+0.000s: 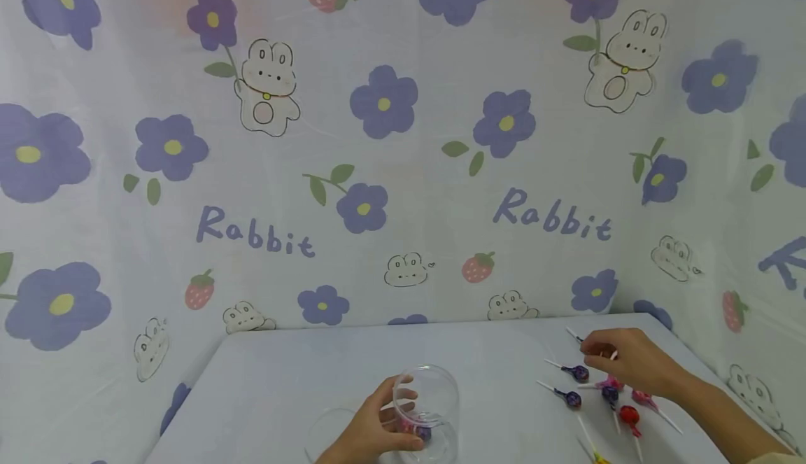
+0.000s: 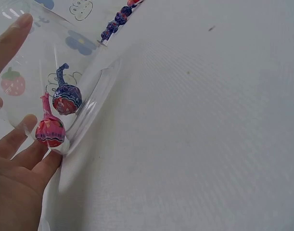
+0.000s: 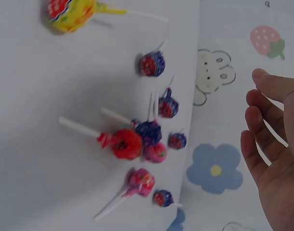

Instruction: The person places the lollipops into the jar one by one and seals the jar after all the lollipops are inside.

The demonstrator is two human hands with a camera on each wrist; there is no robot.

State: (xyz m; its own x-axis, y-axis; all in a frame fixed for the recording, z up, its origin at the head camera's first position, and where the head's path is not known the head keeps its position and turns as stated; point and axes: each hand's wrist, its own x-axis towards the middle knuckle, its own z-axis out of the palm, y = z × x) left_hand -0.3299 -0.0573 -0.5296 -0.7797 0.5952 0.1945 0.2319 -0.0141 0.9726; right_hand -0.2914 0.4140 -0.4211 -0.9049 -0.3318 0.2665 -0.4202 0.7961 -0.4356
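A clear plastic jar (image 1: 446, 390) stands on the table, with my left hand (image 1: 371, 427) holding its side, thumb in front and fingers behind. Inside it, the left wrist view shows a blue-wrapped lollipop (image 2: 67, 98) beside a pink-wrapped lollipop (image 2: 50, 131). On the right, my right hand (image 1: 636, 360) hovers over the far part of a group of lollipops, fingers bent loosely. In the right wrist view nothing shows between its fingers. Under and near it lie a red lollipop (image 3: 127, 144), a pink lollipop (image 3: 141, 182) and several blue ones, including a blue lollipop (image 1: 571, 399).
Nearest the table's front lies a yellow lollipop (image 3: 74, 14). A faint clear round piece (image 1: 334, 418), perhaps a lid, lies left of the jar. The white table (image 1: 283, 366) is bounded by a printed curtain (image 1: 403, 170) at the back and sides.
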